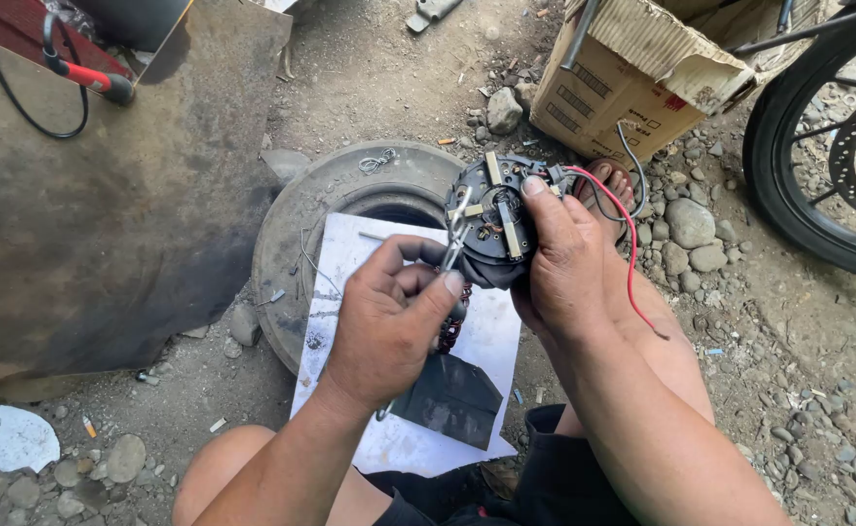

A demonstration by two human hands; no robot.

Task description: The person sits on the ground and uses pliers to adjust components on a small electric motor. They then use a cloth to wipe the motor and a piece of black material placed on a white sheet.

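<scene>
Right hand (566, 261) grips a round black motor part (494, 222) w/ red wire (631, 255), held over an old tyre (297, 239). Left hand (389, 321) is closed on thin metal pliers (457, 226), tips at the part. Torn cardboard box (632, 83) nearby, contents can't tell.

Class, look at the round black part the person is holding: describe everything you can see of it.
The round black part is a dark, grimy disc, seemingly metal, with pale brass-coloured bars set around its face and copper-coloured bits near the centre. A red wire and a black wire trail from its right side. The right hand grips it from the right, face tilted toward the camera, above a white sheet on an old tyre. The left hand puts a thin metal tool to its left edge.
</scene>
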